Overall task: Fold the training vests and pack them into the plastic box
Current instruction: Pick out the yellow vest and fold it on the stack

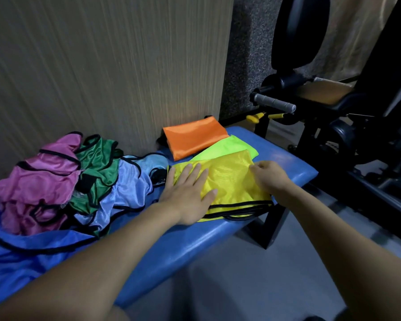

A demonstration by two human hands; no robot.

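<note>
Head camera: a yellow mesh training vest with black trim (229, 181) lies partly folded on a blue padded desk (294, 167), near its right end, where there is flat room to work. The left hand (188, 193) rests palm down on the vest's left half, fingers (195, 174) straight and slightly spread, apparently pinning the slippery fabric so the fold does not slide. The right hand (270, 176) sits at the vest's right edge with its fingers curled; it seems to pinch the cloth there to draw or square the edge, though the exact contact is hard to tell. Both forearms reach forward from the lower frame, the left angled in from the left, the right from the lower right.

Just behind the yellow vest lie a folded lime-green vest (232, 144) and a folded orange satin vest (195, 139), set aside against the wood-grain wall, likely as finished pieces awaiting packing. To the left, a loose heap waits unfolded: a pink vest (39, 179), a dark green vest (97, 165), a pale blue vest (127, 188) and a royal blue vest (21, 253). No plastic box is in view. Black gym equipment (333, 100) stands to the right.
</note>
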